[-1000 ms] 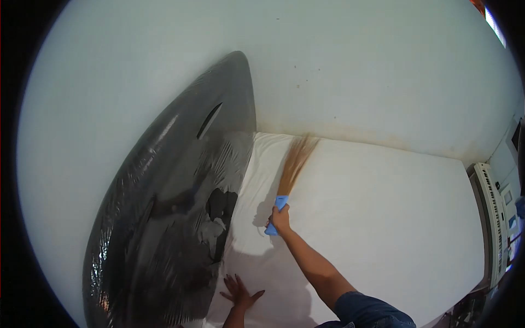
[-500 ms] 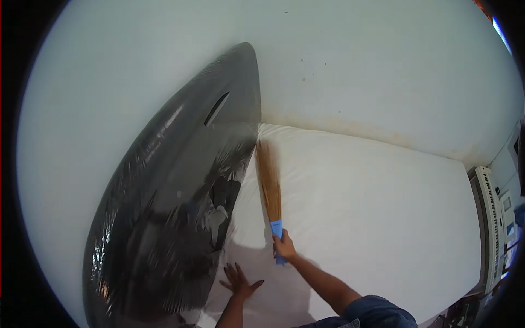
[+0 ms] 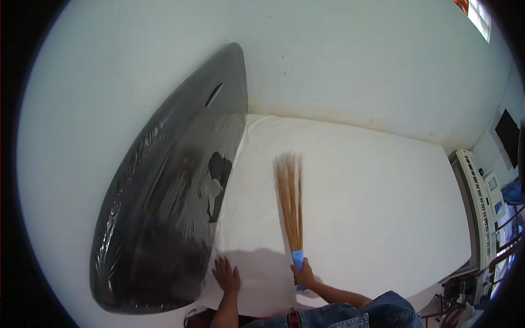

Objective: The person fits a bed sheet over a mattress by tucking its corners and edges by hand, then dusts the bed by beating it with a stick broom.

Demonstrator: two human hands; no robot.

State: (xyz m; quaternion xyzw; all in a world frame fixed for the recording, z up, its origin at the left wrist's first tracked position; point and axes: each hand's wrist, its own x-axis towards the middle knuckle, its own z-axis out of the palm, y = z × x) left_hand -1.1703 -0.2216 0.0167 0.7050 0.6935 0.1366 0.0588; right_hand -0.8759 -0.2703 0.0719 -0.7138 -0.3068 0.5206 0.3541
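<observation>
A stick broom (image 3: 290,202) with brown bristles and a blue handle lies over the white-sheeted bed (image 3: 377,202). My right hand (image 3: 304,273) is closed round the handle, and the bristle tips point away from me. My left hand (image 3: 226,276) rests on the sheet near its left edge, fingers spread and holding nothing. Beside it stands a large dark mattress-like object (image 3: 158,218) in clear plastic, which has a torn patch along its right side.
Pale walls (image 3: 350,60) meet behind the bed. At the right are a long white slotted unit (image 3: 476,202), a dark panel (image 3: 507,136) and a cluttered area with chair-like frames. A bright window (image 3: 478,19) shows at the top right.
The broom has swung from the sheet's far left edge toward me and to the right, with my right hand still round it. My left hand stays on the sheet. The view has shifted.
</observation>
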